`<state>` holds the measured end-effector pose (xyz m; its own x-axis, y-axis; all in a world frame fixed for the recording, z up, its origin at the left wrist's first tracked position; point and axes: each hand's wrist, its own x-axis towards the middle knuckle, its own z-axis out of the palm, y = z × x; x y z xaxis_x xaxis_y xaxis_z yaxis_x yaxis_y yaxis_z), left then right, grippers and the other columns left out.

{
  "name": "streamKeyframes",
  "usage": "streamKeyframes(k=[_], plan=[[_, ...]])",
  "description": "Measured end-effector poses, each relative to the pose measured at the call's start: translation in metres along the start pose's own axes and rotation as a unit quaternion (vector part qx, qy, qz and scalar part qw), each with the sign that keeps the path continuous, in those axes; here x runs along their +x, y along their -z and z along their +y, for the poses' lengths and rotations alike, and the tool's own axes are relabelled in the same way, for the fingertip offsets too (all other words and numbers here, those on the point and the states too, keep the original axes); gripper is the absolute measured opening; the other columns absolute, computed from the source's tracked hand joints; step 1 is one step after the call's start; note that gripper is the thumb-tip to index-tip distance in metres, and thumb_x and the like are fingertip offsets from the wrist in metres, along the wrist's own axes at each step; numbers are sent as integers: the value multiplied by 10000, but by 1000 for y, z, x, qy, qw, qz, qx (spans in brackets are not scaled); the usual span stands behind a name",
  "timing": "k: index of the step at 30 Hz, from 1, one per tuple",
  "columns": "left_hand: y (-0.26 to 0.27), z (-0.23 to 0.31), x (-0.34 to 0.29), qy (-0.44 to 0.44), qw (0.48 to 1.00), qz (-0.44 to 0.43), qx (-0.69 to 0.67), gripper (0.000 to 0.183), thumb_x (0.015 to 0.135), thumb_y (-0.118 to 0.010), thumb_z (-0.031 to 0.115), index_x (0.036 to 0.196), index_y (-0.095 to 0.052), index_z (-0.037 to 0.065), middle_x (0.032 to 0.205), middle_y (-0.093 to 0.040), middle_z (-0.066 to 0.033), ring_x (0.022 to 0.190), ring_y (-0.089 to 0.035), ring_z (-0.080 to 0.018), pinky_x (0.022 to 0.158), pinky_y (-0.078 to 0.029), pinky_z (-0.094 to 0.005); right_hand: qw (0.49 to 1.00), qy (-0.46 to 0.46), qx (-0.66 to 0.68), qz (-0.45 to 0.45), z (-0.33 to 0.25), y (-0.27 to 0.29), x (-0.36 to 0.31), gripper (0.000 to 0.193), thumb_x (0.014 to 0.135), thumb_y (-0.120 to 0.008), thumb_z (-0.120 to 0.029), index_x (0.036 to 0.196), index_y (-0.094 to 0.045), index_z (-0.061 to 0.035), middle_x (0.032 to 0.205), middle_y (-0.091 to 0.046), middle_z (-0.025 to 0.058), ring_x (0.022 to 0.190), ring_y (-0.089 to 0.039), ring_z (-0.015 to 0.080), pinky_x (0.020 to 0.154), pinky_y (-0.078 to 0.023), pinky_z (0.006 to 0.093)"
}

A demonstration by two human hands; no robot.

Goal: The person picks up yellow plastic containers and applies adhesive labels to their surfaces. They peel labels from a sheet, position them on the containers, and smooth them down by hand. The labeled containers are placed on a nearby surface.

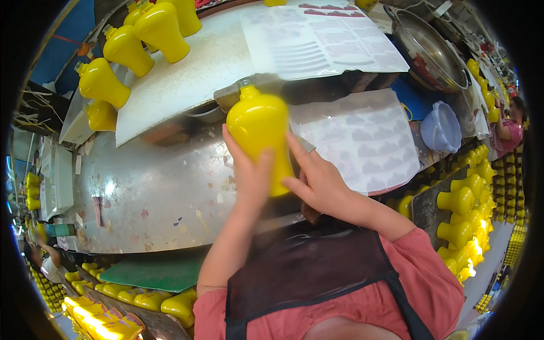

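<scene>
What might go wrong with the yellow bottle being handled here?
The glossy yellow bottle might slip from the left hand and right hand on its sides. The grey band on a right finger could scuff it. Knocking one of the crowded bottles at upper left might topple its neighbours.

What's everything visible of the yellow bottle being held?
The yellow bottle is glossy; ceramic or plastic, can't tell. Short neck with greyish tip, broad rounded shoulders, body tapering below. Neck points toward the picture's top, over the metal tabletop. The left hand grips its left side; the right hand lies against its right.
</scene>
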<state>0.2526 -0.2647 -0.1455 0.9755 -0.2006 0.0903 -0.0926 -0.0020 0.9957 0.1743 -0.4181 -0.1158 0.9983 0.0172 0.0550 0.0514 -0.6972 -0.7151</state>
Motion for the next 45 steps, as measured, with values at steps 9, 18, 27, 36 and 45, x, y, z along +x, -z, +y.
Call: streamKeyframes(k=[9,18,27,36,45], plan=[[6,1,5,96,994,-37,-48,899,889,-653,145,1625,-146,49,1495,-446,-216,1334,-494,-329,1119,-401,-420,994,-4,-19,104,58,12,-45,226,918,-695,-204,1108,-761,-103,955,-755,132,724,-709,292,673,-566,373],[2,-4,-2,-1,1000,-13,24,967,839,-633,151,1639,-100,49,1584,-321,-209,1451,-352,-340,1207,-271,-421,989,39,-145,7,66,1,-94,318,875,-732,-277,1121,-628,-104,1088,-600,162,793,-669,382,663,-562,467],[2,-4,-6,21,998,-25,-47,818,858,-612,111,1593,-258,57,1443,-478,-156,1297,-501,-275,1130,-375,-384,990,13,-131,-49,67,5,-100,281,880,-710,-231,1042,-590,-34,1309,-555,144,923,-667,380,757,-563,487],[7,-11,-6,9,999,-28,-18,707,949,-607,95,1580,-292,48,1435,-499,-132,1290,-517,-241,1116,-396,-359,987,42,-151,27,74,4,-99,260,859,-736,-215,1086,-652,-118,1095,-633,134,789,-670,354,677,-563,446],[8,-9,-3,1,998,-45,-54,812,892,-728,249,1557,-307,49,1395,-503,-140,1278,-509,-256,1114,-390,-379,985,53,-143,76,66,-1,-87,224,836,-779,-209,1019,-692,-113,933,-656,145,739,-681,339,636,-562,429]])
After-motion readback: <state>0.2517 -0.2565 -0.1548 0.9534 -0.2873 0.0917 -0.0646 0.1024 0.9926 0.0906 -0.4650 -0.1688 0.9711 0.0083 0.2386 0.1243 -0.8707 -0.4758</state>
